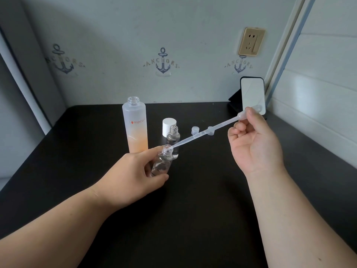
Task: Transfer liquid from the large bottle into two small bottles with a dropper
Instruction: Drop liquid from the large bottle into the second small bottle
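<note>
Fingers of the right hand [255,140] pinch the dropper [202,132] bulb, tip inside the small bottle [162,162] that the left hand [135,171] grips tilted, probably easing aim; the large bottle [135,124] stands uncapped toward the bench's [193,209] back edge.

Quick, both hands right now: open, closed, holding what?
Left hand: closed, holding a small clear bottle, tilted.
Right hand: closed, pinching the dropper at its bulb, tip at that bottle's mouth.
</note>
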Demonstrator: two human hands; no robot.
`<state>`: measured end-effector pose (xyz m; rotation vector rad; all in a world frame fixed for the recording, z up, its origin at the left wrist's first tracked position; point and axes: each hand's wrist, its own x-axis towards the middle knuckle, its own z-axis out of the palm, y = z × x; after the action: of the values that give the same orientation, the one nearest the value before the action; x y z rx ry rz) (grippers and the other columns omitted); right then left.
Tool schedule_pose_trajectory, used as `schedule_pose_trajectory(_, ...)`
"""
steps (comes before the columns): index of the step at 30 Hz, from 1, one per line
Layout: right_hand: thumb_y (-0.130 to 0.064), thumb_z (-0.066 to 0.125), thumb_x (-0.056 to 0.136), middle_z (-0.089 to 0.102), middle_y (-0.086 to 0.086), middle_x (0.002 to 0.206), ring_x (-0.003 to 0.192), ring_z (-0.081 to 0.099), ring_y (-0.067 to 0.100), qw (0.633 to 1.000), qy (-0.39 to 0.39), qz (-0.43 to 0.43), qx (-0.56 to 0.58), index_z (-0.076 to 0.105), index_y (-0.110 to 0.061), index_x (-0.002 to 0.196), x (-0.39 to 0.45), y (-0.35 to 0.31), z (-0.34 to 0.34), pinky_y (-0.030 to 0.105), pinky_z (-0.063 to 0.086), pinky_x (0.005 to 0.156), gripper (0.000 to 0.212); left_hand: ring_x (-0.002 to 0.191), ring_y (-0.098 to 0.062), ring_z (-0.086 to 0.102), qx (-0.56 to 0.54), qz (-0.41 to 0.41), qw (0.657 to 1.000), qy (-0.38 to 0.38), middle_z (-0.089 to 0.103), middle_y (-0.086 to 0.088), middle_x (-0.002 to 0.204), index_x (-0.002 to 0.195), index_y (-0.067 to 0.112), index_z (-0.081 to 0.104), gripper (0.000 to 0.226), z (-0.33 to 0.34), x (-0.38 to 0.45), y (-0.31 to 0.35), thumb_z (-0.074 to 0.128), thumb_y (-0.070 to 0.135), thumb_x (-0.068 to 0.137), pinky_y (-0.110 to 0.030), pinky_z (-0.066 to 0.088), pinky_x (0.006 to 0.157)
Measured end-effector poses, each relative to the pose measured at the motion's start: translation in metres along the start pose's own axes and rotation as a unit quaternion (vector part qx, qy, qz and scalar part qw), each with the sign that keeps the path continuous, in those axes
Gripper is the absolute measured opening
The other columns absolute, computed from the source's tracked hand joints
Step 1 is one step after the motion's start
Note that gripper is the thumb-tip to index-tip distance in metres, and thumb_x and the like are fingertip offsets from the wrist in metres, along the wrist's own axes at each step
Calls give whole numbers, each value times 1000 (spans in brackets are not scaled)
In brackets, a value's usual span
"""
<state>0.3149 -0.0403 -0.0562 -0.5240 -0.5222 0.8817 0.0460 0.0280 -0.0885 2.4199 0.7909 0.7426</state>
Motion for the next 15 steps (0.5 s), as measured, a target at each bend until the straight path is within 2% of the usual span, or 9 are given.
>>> schedule_pose_trajectory(9, -11, 66, 94, 67, -4, 73, 56, 51, 7, 1000, -4, -8, -10, 73, -20, 70, 0, -1, 0, 18, 44, 59, 27, 77, -6, 63, 7, 7, 1000, 5, 63, 23, 87, 115, 46, 58, 40, 0, -1, 1, 77, 33, 82, -7, 42, 62)
schedule_pose_trajectory(12, -11, 66, 94, 66, -4, 73, 55, 50, 6, 1000, -2, -10, -8, 71, -19, 72, 0, -1, 0, 18, 44, 59, 24, 76, -7, 62, 7, 10, 1000, 4, 63, 21, 87, 115, 40, 60, 37, 0, -1, 0, 74, 37, 81, -11, 42, 61)
schedule_pose_trajectory(15, -10, 66, 94, 66, -3, 73, 55, 49, 6, 1000, -4, -12, -10, 71, -19, 73, 0, -1, 0, 18, 42, 59, 23, 75, -5, 61, 4, 14, 1000, 7, 62, 24, 85, 113, 39, 62, 34, 0, -1, -1, 74, 38, 81, -8, 41, 61)
